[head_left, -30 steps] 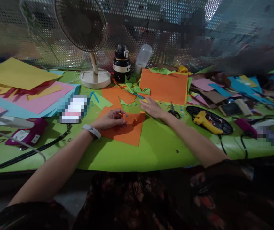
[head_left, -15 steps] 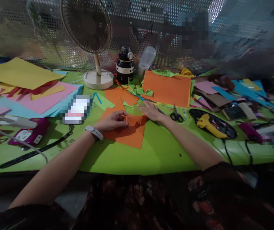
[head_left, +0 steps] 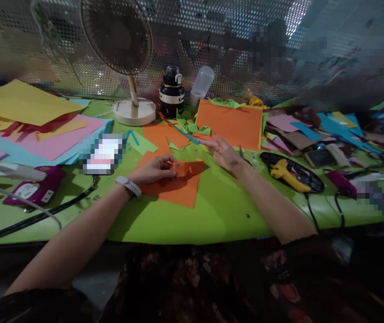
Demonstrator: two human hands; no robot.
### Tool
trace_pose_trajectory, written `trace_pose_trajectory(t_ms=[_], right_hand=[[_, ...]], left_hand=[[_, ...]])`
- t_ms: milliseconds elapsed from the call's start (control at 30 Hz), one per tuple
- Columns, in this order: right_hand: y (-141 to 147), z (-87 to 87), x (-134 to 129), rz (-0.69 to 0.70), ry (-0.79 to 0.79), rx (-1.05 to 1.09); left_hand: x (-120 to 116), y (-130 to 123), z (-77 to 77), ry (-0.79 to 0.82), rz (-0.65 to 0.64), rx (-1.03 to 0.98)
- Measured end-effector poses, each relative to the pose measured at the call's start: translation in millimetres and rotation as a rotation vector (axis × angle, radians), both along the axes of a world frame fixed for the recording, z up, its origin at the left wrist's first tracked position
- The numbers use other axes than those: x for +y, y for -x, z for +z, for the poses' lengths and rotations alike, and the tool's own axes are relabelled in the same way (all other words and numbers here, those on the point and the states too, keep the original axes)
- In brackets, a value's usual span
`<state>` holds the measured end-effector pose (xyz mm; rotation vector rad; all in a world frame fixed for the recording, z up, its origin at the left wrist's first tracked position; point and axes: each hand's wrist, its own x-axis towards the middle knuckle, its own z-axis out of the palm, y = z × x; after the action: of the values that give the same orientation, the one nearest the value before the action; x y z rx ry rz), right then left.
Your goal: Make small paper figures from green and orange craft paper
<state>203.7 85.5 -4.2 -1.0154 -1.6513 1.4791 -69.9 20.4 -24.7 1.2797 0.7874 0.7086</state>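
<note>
My left hand (head_left: 160, 169), with a pale watch on its wrist, pinches the end of a small folded strip of orange paper (head_left: 187, 168). A tiny blue dot shows on that strip near the fingertips. Beneath it lies a flat sheet of orange paper (head_left: 181, 193). My right hand (head_left: 224, 153) hovers to the right of the sheet, empty, its fingers apart. Near its fingertips is the end of a thin blue strip (head_left: 187, 136), among green paper scraps (head_left: 195, 127). Scissors (head_left: 242, 153) are mostly hidden behind my right wrist.
A yellow glue gun (head_left: 291, 176) rests on a black tray (head_left: 316, 185) at right. A phone (head_left: 104, 153) and a purple power strip (head_left: 49, 186) lie left. Behind stand a fan (head_left: 134, 112), a black bottle (head_left: 172, 96) and a clear bottle (head_left: 202, 83). Coloured paper (head_left: 27, 101) is piled left.
My right hand has lifted from the table and turned, moving slightly right and covering more of the scissors. My left hand keeps its pinch on the orange strip. The view has shifted slightly.
</note>
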Motion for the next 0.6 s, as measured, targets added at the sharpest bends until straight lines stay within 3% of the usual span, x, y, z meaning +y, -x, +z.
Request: trace_pose_trajectory(t_ms=[267,600], right_hand=[[11.0,0.6,-8.6,-0.166,0.038,0.231],[21.4,6.9,-33.2,-0.153,0.124,0.318]], left_hand=[[-1.7,-1.0,1.2,-0.02,0.009,-0.001],[-0.4,-1.6,3.7,0.023,0.045,-0.061]])
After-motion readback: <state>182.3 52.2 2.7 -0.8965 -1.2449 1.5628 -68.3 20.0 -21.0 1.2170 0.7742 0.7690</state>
